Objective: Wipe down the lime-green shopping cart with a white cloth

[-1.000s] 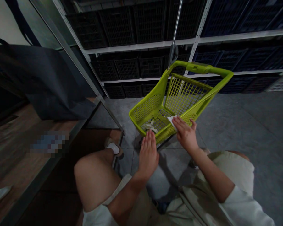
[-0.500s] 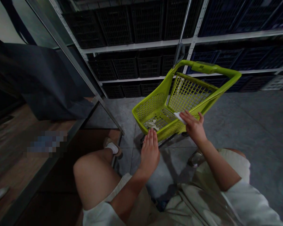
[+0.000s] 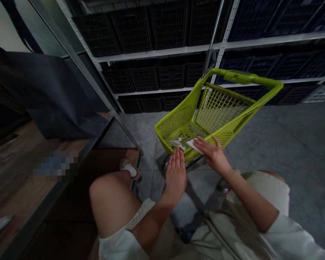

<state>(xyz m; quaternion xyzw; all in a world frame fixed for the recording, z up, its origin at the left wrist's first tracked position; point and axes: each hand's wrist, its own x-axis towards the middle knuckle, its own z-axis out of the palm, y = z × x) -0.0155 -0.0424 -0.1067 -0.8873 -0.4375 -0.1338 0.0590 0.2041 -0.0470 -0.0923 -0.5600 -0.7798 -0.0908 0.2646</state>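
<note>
A lime-green plastic shopping cart (image 3: 176,117) with lattice walls stands before my knees. My left hand (image 3: 176,175) lies with its fingers straight and together at the basket's near corner, apparently resting on the rim. Under the fingers of my right hand (image 3: 216,157) is a small white cloth (image 3: 193,145), pressed at the near rim; whether it is fabric or paper I cannot tell. Inside the basket, on the bottom near the front end, is a pale crumpled piece (image 3: 178,143). The undersides of both hands are hidden.
Shelving (image 3: 158,54) full of dark crates (image 3: 132,29) rises behind the cart. To the left, a wooden-topped bench (image 3: 18,159) with a metal edge carries a large dark bag (image 3: 62,97). A metal pole (image 3: 216,30) stands behind the cart. Grey tiled floor (image 3: 292,137) extends right.
My right hand has slid the white cloth leftward along the near rim, closer to my left hand. My left hand stays at the corner. The cart appears slightly further right in view.
</note>
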